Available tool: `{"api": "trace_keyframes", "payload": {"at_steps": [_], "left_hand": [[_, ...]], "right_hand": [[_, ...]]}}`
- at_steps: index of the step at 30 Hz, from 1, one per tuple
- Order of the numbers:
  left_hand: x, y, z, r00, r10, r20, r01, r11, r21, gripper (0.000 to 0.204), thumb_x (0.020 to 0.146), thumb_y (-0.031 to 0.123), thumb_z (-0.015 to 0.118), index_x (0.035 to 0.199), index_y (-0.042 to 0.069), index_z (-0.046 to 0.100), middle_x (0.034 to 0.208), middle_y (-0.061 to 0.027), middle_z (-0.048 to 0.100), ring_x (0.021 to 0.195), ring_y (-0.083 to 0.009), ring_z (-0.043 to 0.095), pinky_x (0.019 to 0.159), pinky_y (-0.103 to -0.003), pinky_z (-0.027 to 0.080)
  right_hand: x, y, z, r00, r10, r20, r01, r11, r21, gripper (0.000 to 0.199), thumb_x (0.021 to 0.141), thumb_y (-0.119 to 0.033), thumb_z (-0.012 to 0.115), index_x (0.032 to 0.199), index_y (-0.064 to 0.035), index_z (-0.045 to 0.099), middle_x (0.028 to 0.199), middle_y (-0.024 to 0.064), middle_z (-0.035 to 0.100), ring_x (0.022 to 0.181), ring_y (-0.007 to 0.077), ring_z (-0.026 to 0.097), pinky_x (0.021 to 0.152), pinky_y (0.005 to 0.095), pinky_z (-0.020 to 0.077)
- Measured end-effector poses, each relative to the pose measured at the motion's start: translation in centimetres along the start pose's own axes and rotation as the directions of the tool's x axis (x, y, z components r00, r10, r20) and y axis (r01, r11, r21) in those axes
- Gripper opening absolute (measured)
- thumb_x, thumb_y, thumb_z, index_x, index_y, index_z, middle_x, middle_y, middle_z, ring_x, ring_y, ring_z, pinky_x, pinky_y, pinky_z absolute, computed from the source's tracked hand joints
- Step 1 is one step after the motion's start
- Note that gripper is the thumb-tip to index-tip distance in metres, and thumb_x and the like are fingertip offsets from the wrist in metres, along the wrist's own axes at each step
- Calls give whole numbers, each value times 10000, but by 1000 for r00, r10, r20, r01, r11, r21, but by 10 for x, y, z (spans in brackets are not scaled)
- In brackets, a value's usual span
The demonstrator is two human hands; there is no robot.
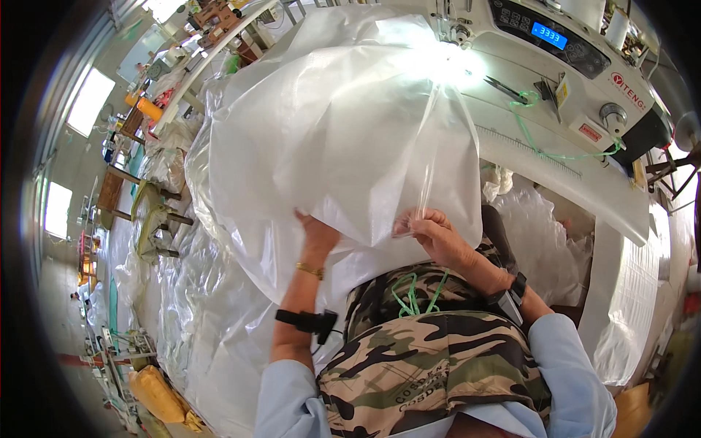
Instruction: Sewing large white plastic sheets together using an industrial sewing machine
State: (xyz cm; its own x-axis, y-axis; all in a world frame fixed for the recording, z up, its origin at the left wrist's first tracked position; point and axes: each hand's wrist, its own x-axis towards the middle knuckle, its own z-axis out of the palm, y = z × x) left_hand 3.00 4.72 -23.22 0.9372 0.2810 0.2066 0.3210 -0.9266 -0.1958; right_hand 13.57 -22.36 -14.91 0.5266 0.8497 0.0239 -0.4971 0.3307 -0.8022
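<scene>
Fingers of right hand (442,237) pinched tight on near edge of a big translucent white plastic sheet (321,131), thumb + index closed w/ a gathered bit btwn them. Left hand (318,237) is at the sheet's near part, further left; a fingertip shows vs the plastic, the rest hidden by it, so can't tell if those fingers grip or just press.

Sheet spreads from both hands to far side, up to the sewing machine (577,66); a narrow straight fold runs from right hand to the bright lamp (449,62), where glare hides detail.

Left wrist: gold-col. bracelet (310,271); higher on that arm, black strap (296,318) w/ small device. Right wrist: dark watch (518,287), grey unit (505,305) just beside it. Light-blue sleeves (288,398), camo apron (438,358) w/ green cord (411,298) at its top.

Far right: machine's white body w/ lit blue display (549,35), round knob (612,115), green thread (526,135) trailing over the surface (555,179), which has a ruled scale along it. Dark pointed tool (504,90) near lamp.

Right, beside apron: clear plastic heap (537,226). Left: more crumpled plastic (197,314), greenish stool (150,219) beyond it; yellow-orange sack (157,394) near left. Far left: bright window (91,102).
</scene>
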Motion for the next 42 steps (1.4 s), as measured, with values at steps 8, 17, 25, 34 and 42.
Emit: {"api": "trace_keyframes", "payload": {"at_steps": [8,17,25,34,42], "left_hand": [[-104,-347,-59,797,-601,59,348,538,768,467,1001,264,376,1450,139,385,1502,-70,409,1426,-226,299,1140,-642,69],[-157,-377,-157,762,-514,395,645,541,-540,270,892,290,663,881,22,690,722,-40,674,647,-138,648,597,-270,507],[-206,-116,-66,660,-146,737,726,376,-575,451,900,403,663,868,-45,698,792,-92,701,724,-131,634,671,-268,508],[-164,-13,-29,686,-301,662,637,-192,-747,321,889,263,704,1005,-35,681,945,-61,673,930,-121,580,868,-258,427],[-172,-91,-14,360,-720,593,-46,-649,-760,155,986,198,573,878,87,579,698,-5,561,639,-119,595,675,-340,588]], "right_hand": [[-17,-28,-8,991,-18,129,-17,964,265,111,910,-139,531,844,-81,598,810,87,598,848,249,623,917,455,488],[-17,4,-19,1000,6,-31,1,976,220,179,937,-178,516,839,-40,573,850,119,631,877,269,638,891,430,490],[-27,6,-11,992,76,-105,-51,974,219,216,970,-224,541,863,-42,585,906,109,639,923,242,641,897,403,504],[-22,2,15,942,322,-97,-336,882,-332,233,971,-234,599,1024,-11,642,1011,88,669,976,229,639,954,362,476],[-26,5,11,968,252,7,-244,929,280,223,1028,-225,491,965,-58,624,890,69,657,866,255,629,888,380,486]]}}
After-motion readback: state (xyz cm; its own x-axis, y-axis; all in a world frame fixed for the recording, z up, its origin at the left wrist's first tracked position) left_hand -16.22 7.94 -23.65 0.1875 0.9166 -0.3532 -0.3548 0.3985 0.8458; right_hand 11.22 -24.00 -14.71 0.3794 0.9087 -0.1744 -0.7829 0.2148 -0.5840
